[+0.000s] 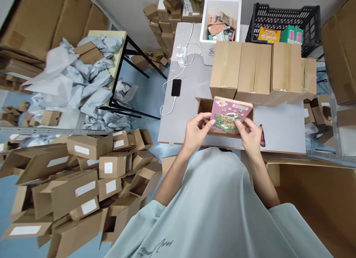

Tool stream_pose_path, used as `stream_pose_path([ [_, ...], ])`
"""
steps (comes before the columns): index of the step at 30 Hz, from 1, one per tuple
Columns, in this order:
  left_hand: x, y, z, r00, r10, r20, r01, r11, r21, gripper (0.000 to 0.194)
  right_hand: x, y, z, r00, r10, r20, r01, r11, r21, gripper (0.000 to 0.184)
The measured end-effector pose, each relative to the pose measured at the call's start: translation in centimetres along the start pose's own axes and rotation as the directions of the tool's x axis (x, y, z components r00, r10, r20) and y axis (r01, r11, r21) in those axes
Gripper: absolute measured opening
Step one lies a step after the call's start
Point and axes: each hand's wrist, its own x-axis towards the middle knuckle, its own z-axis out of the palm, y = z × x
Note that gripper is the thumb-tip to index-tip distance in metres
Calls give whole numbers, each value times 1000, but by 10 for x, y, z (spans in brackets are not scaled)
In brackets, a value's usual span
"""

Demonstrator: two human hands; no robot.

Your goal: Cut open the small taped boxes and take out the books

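A flat pink box [230,112], printed with a green garden picture and what look like small puzzle pieces, is held up in both my hands. On its left edge my left hand [198,130] is closed, thumb on the front. My right hand [248,134] grips the lower right edge with its thumb across the print. Beneath and behind it sits an open cardboard box [204,106] on the table; most of its inside is hidden. A red and black utility knife [262,137] lies just right of my right hand.
Closed cardboard boxes [254,69] line the table's [280,128] back right. Behind them stand a white foam bin [204,35] with small packages and a black crate [283,15]. A phone [176,87] on a cable lies left. Several cartons [75,187] cover the left floor.
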Motion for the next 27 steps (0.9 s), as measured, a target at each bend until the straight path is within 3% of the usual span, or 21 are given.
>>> stream_pose_path([
  [3,0,6,-6,982,180,-57,-171,975,142,19,3,-3,2,986,-165,-11,164,984,-75,22],
  [6,3,11,-15,936,347,-60,-326,918,225,21,2,-6,5,963,-268,5,267,958,-108,17],
  [10,9,11,-24,932,359,-50,-343,917,205,16,-1,-6,10,972,-235,-25,228,962,-151,20],
  [12,11,8,-25,961,275,-28,-271,956,116,18,-1,-5,12,981,-180,-74,168,974,-152,29],
  [14,13,3,-25,990,142,21,-141,990,-8,36,1,-4,13,988,-110,-112,91,984,-156,40],
  [18,15,-12,-26,993,-51,102,71,978,-194,56,7,-3,17,994,-14,-111,-2,989,-150,45],
  [23,9,-26,-34,962,-185,199,238,926,-293,67,-2,0,27,981,180,-78,-180,984,7,54],
  [27,-3,-34,-49,882,-327,340,432,850,-302,84,-19,11,34,936,351,17,-350,926,143,72],
])
